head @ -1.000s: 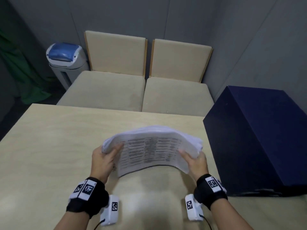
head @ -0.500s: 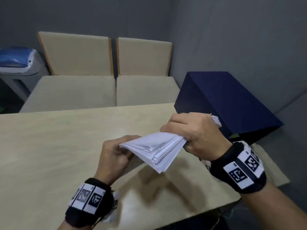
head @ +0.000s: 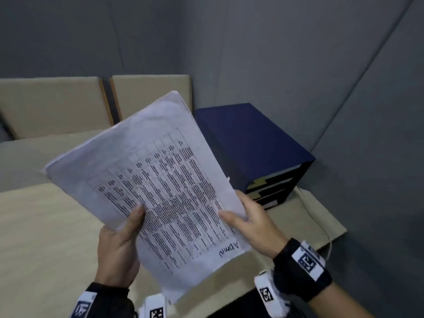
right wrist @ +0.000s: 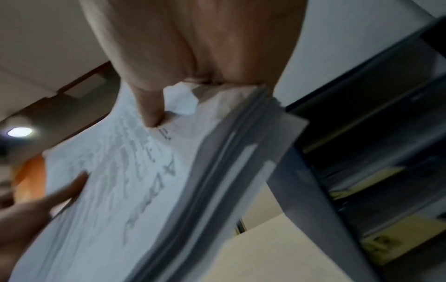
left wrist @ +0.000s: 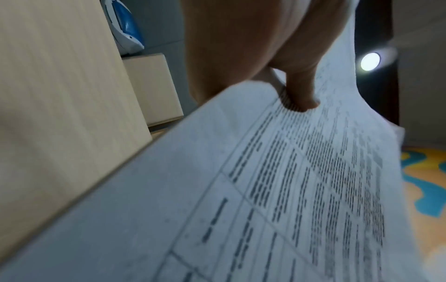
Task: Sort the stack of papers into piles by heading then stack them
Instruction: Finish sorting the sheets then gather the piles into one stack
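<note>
A thick stack of white papers (head: 156, 171) is held up in the air over the wooden table (head: 46, 237), tilted with its printed table facing me. A handwritten heading that looks like "Admin" sits at its lower right corner. My left hand (head: 119, 246) grips the stack's lower left edge, thumb on top. My right hand (head: 250, 223) pinches the right edge, thumb on the top sheet. In the left wrist view the thumb presses on the stack of papers (left wrist: 277, 181). In the right wrist view the stack of papers (right wrist: 135, 181) shows many sheet edges.
A dark blue drawer unit (head: 252, 145) stands on the table's right end, some drawers showing yellowish contents. Two beige chairs (head: 68, 106) stand beyond the table. A thin cable (head: 321, 226) trails over the table's right corner. Grey walls close in on the right.
The stack left the table, was turned edge-on half a second ago, and is now raised with its printed face towards me. My head has swung to the right.
</note>
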Demonstrator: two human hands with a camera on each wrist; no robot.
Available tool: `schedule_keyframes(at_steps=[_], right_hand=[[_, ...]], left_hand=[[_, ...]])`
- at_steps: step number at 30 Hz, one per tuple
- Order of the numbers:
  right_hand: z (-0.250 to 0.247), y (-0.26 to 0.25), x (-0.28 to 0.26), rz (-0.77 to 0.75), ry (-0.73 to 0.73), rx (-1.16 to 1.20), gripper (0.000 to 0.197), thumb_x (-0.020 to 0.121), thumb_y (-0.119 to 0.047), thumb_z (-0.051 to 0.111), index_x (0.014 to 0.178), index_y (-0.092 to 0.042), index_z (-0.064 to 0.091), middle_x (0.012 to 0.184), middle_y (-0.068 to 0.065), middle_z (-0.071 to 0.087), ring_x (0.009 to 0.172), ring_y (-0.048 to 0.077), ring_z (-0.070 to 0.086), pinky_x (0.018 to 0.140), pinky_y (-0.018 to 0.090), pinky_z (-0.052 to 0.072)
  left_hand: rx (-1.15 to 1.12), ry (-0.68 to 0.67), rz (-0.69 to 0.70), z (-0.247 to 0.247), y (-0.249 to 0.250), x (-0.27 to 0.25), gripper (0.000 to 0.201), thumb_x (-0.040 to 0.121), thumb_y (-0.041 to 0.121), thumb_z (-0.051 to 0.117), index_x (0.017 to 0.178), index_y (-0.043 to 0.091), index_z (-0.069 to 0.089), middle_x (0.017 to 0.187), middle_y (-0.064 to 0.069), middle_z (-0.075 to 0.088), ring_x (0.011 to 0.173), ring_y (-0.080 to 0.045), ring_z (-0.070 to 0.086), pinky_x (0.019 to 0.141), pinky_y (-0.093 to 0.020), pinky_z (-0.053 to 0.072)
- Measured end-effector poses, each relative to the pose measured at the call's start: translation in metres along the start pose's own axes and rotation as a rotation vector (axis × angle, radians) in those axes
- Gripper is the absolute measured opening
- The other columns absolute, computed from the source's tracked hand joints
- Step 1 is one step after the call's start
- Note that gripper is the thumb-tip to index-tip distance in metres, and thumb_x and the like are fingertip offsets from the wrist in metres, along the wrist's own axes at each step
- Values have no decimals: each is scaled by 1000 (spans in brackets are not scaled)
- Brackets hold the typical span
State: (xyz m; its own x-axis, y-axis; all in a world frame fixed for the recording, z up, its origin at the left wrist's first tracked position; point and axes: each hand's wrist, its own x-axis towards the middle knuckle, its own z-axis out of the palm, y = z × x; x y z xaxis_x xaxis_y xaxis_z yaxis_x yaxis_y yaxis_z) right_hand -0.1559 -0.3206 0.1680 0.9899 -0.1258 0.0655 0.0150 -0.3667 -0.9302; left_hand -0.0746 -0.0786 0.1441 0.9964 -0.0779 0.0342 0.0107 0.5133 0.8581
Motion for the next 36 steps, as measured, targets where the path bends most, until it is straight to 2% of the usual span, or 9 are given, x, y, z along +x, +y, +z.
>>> schedule_keyframes(at_steps=[8,12,17,21,25,27,29,32,36], right_hand=[[-130,91,-38,-124,-30,-209,23,101,-37,58,122,-31,65,96,-10,74,86,11,71,72,39,57],[-193,136,-65,88,-154,65,24,97,-18,61,121,-18,68,108,-4,76,101,15,71,88,33,57],[-239,193,-84,379,-235,328,51,79,-33,82,121,-6,69,113,13,74,109,33,68,89,35,55],[-261,208,-90,561,-208,527,31,90,-6,71,119,3,66,112,20,73,102,32,72,79,30,59],[-288,213,-87,654,-279,611,60,72,-19,89,122,2,65,119,20,70,110,33,69,94,42,52],[-295,214,-81,685,-320,605,87,48,-27,99,123,4,64,122,25,67,114,39,66,95,44,52],[-298,210,-75,696,-369,609,86,51,-23,98,123,9,63,124,31,64,114,45,64,91,45,55],[-299,200,-67,664,-441,592,79,63,-23,92,124,14,60,126,36,60,115,48,61,92,46,54],[-300,193,-64,646,-433,607,66,69,-19,82,123,11,63,126,34,61,117,49,60,93,47,54]], left_hand=[[505,209,23,86,-107,-56,11,81,9,74,92,11,74,87,2,78,76,-9,73,63,-24,58],[599,263,-70,124,-153,-102,4,88,11,69,87,12,73,71,7,75,63,-6,69,60,-32,57],[397,353,-327,137,-188,-135,40,90,25,63,79,-14,66,68,-32,65,56,-24,57,54,-30,43],[270,327,-491,137,-202,-119,61,96,46,39,81,-8,61,57,-20,61,42,-24,55,51,-27,35],[719,270,-342,109,-228,-125,21,95,21,64,77,14,73,76,-9,75,78,-32,73,67,-28,51],[947,217,-413,86,-242,-137,11,79,37,77,83,43,69,80,2,76,84,-20,73,73,-19,52],[1121,174,-434,50,-265,-143,31,60,62,66,90,56,62,100,5,75,94,-15,71,85,-30,54],[1384,51,-465,50,-263,-148,72,65,72,60,129,40,56,152,4,43,141,-18,41,111,-49,36],[1519,-96,-567,62,-255,-159,116,57,85,34,157,30,12,157,30,-1,151,-8,0,117,-56,15]])
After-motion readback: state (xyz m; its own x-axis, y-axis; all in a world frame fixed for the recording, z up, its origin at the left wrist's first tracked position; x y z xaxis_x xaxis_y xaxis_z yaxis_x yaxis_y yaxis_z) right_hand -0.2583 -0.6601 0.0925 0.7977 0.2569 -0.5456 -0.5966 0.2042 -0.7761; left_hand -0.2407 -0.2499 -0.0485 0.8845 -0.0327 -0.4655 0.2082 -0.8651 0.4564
